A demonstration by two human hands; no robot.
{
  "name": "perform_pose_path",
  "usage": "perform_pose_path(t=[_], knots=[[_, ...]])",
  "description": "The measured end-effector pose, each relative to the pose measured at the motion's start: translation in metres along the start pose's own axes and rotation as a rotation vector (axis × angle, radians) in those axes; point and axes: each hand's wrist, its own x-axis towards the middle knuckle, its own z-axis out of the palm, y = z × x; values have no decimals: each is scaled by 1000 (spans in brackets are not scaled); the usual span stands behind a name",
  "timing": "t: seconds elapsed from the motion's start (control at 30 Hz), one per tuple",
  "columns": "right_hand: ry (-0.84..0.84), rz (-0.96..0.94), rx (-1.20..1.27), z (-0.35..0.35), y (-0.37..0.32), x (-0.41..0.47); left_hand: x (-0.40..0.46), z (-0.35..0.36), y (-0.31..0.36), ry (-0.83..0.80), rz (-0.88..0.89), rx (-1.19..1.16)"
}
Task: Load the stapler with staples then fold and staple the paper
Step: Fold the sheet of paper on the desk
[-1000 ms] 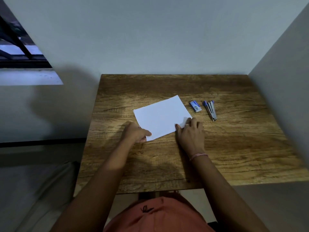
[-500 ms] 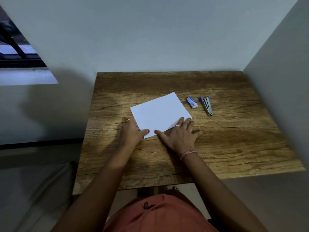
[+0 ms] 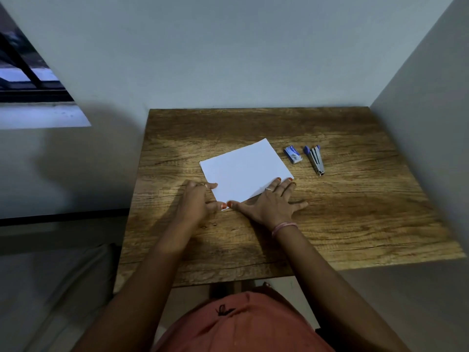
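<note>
Folding step, judging by layout: folded paper (image 3: pixel 245 171) mid-frame on worktop (image 3: pixel 355 224); left hand (image 3: pixel 196 201) and right hand (image 3: pixel 272 201), fingers spread, pressing its near edge; stapler (image 3: pixel 316 160) right of it, untouched; next: grab stapler, staple fold.

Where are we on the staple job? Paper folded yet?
Looks folded: the paper lies flat, and both the left hand and the right hand press its near edge. Stapling is left: the stapler and the staple box lie untouched. Whether the stapler is loaded can't be seen.

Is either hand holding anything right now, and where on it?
Nothing gripped: right hand lies flat on the paper's near edge; left hand touches its near-left corner.
</note>
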Motion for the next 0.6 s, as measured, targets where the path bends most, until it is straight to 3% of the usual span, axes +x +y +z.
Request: perform_pose_path(t=[0.2, 0.6], knots=[[23, 26, 61, 2, 1, 7, 15, -2, 5, -89, -49, 166], [402, 276, 308, -20, 63, 67, 24, -2, 5, -176, -25, 252]])
